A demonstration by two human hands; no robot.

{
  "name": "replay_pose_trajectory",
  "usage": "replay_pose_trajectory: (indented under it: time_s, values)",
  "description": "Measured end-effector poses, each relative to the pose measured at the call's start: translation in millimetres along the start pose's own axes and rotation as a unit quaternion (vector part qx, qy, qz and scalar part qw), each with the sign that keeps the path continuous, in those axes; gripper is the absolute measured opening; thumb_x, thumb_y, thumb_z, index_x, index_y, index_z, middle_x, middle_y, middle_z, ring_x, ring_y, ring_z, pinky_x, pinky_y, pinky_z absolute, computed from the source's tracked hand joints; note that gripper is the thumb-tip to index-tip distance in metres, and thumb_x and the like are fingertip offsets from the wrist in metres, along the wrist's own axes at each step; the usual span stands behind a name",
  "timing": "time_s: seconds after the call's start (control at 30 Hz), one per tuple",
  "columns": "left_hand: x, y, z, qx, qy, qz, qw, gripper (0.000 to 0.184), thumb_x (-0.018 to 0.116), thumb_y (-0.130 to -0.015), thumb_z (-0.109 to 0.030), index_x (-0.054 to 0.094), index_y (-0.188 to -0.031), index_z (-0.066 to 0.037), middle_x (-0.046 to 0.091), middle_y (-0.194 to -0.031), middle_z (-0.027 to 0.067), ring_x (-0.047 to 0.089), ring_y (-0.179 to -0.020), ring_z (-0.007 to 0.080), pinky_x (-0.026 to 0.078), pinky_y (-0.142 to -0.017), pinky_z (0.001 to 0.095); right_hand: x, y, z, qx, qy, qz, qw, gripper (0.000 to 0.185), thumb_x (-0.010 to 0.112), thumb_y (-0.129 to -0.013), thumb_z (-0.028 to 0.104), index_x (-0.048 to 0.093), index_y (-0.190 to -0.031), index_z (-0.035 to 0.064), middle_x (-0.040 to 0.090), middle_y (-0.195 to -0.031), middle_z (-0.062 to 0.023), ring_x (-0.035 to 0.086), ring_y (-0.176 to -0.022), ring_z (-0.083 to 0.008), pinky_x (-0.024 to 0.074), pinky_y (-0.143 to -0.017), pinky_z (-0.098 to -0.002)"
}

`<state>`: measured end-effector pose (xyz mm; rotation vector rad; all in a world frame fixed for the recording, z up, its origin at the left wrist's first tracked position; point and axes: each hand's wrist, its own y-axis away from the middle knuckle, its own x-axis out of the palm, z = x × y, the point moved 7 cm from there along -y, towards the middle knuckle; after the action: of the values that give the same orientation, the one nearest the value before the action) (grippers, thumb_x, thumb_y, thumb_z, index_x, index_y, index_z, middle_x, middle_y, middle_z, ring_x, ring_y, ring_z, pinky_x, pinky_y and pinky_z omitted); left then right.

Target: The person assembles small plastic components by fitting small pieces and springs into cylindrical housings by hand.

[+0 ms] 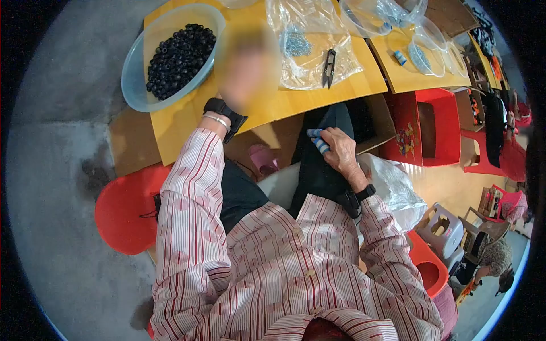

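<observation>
My left hand (243,74) is smeared by a blur over the yellow table, so its fingers do not show. It is to the right of a translucent bowl (129,79) full of black beads or rings (181,57). Over my thigh, my right hand (339,150) is closed, with blue-and-white striped finger covers (321,145) at its fingertips. Whether anything is pinched there is hidden. On the table lie black thread snips (329,68), on a clear plastic bag (296,77) that contains small silvery pieces (297,43).
Clear round containers (427,48) and a striped blue piece (400,57) are on the right table. A red stool (438,128) and cardboard box (375,128) stand below. Silvery plastic (392,190) is beside my right forearm. People (495,256) are at far right.
</observation>
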<state>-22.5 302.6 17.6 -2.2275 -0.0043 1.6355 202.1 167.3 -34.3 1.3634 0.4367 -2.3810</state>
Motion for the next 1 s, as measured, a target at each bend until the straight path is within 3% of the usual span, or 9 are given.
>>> replay_pose_trajectory:
  time_s: [0.2, 0.3, 0.4, 0.5, 0.53, 0.63, 0.67, 0.8, 1.0]
  values:
    - [-4.9, 6.7, -2.8, -0.013, -0.006, 0.025, 1.000, 0.015, 0.047, -0.078, 0.002, 0.049, -0.092, -0.002, 0.060, -0.086, 0.0204, 0.057, -0.081, 0.0391, 0.046, -0.073, 0.0467, 3.4, 0.3, -0.3, -0.004, 0.038, 0.024, 0.999, 0.017, 0.063, -0.076, 0.011, 0.062, -0.093, 0.0059, 0.061, -0.085, -0.0091, 0.059, -0.082, -0.0287, 0.0489, -0.072, -0.0373]
    - [-2.8, 8.6, -2.6, 0.009, -0.036, 0.005, 0.999, 0.011, 0.048, -0.082, -0.001, 0.051, -0.093, -0.001, 0.060, -0.086, 0.0207, 0.058, -0.081, 0.0395, 0.046, -0.073, 0.0476, 5.2, 0.9, -2.2, -0.013, 0.038, 0.023, 0.999, 0.016, 0.062, -0.079, 0.013, 0.062, -0.093, 0.0052, 0.061, -0.085, -0.0104, 0.059, -0.083, -0.0294, 0.0494, -0.073, -0.0379]
    - [-1.4, 26.0, -1.1, 0.001, 0.015, -0.005, 1.000, 0.011, 0.051, -0.085, -0.006, 0.053, -0.094, 0.000, 0.061, -0.088, 0.0206, 0.059, -0.083, 0.0385, 0.047, -0.074, 0.0464, 2.8, 2.9, -5.0, 0.000, 0.009, 0.015, 1.000, 0.018, 0.062, -0.079, 0.013, 0.063, -0.096, 0.0048, 0.062, -0.087, -0.0112, 0.060, -0.085, -0.0302, 0.0496, -0.073, -0.0386]
    - [-20.2, 55.4, -6.9, -0.038, 0.168, -0.046, 0.984, 0.015, 0.055, -0.084, -0.008, 0.054, -0.094, 0.002, 0.060, -0.095, 0.0224, 0.057, -0.091, 0.0379, 0.046, -0.078, 0.0452, 1.0, 4.7, -8.8, 0.010, -0.026, -0.028, 0.999, 0.016, 0.061, -0.078, 0.010, 0.064, -0.093, 0.0062, 0.062, -0.082, -0.0098, 0.060, -0.078, -0.0291, 0.0492, -0.069, -0.0384]
    - [-25.9, 66.4, -6.2, -0.050, 0.191, -0.084, 0.977, 0.017, 0.061, -0.084, -0.014, 0.055, -0.094, -0.001, 0.061, -0.089, 0.0180, 0.060, -0.083, 0.0337, 0.048, -0.074, 0.0418, -1.8, 3.5, -5.1, 0.019, -0.071, -0.035, 0.997, 0.018, 0.061, -0.079, 0.009, 0.065, -0.096, 0.0068, 0.062, -0.083, -0.0106, 0.060, -0.077, -0.0292, 0.0492, -0.069, -0.0377]
    - [-32.3, 98.4, 3.8, -0.175, 0.288, -0.080, 0.938, 0.019, 0.066, -0.083, -0.015, 0.056, -0.093, -0.002, 0.062, -0.083, 0.0138, 0.061, -0.073, 0.0285, 0.049, -0.067, 0.0371, -14.9, -0.6, 7.1, 0.045, -0.180, -0.039, 0.982, 0.025, 0.060, -0.082, 0.007, 0.066, -0.105, 0.0084, 0.063, -0.084, -0.0128, 0.060, -0.076, -0.0293, 0.0492, -0.069, -0.0360]
    - [-31.2, 105.6, 9.1, -0.179, 0.292, -0.109, 0.933, 0.020, 0.068, -0.082, -0.016, 0.056, -0.091, -0.002, 0.062, -0.076, 0.0100, 0.060, -0.065, 0.0240, 0.049, -0.061, 0.0339, -15.1, -2.4, 8.7, 0.047, -0.199, -0.031, 0.978, 0.027, 0.059, -0.082, 0.005, 0.066, -0.108, 0.0090, 0.063, -0.085, -0.0133, 0.061, -0.076, -0.0292, 0.0492, -0.069, -0.0355]
    - [-26.7, 116.2, 17.7, -0.193, 0.319, -0.136, 0.918, 0.020, 0.068, -0.082, -0.017, 0.056, -0.090, -0.002, 0.061, -0.073, 0.0088, 0.060, -0.064, 0.0199, 0.048, -0.060, 0.0319, -42.9, -25.9, 29.9, -0.048, -0.158, -0.070, 0.984, 0.027, 0.057, -0.083, 0.003, 0.066, -0.108, 0.0088, 0.063, -0.084, -0.0136, 0.061, -0.077, -0.0286, 0.0493, -0.070, -0.0355]
    - [-24.6, 120.6, 21.6, -0.219, 0.367, -0.149, 0.892, 0.020, 0.068, -0.082, -0.016, 0.057, -0.092, -0.002, 0.060, -0.071, 0.0065, 0.056, -0.062, 0.0144, 0.047, -0.059, 0.0285, -79.0, -96.1, 17.1, 0.017, -0.170, -0.176, 0.969, 0.034, 0.055, -0.082, 0.001, 0.060, -0.116, 0.0070, 0.065, -0.087, -0.0123, 0.062, -0.081, -0.0284, 0.0500, -0.073, -0.0350]
